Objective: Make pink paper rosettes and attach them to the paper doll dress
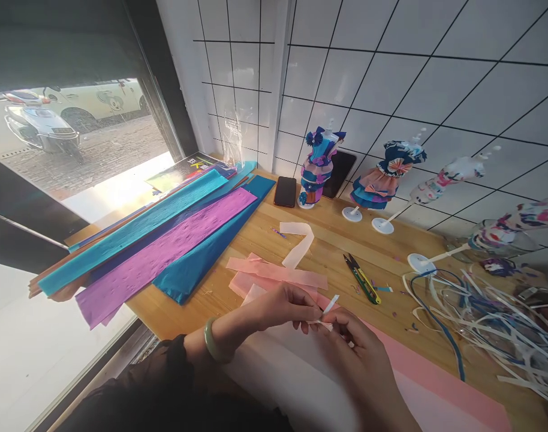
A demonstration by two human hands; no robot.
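My left hand (288,307), with a pale green bangle (210,341) on its wrist, pinches a narrow white strip (331,304) whose end sticks up. Close against it, my right hand (355,336) is closed on the same small piece, where a folded pale bit shows between the fingertips. Both hands hover over pink and white crepe paper sheets (440,378). Beyond them lie cut pink paper strips (278,273) and a curled pale strip (301,231). Thread snips (363,279) with yellow and green handles rest right of these.
Teal (134,231) and purple paper (175,255) lie stacked at left. A phone (285,192) sits near the tiled wall, beside small dress forms (318,171), (386,174) wearing paper dresses. Tangled white and blue strips (494,330) cover the right side.
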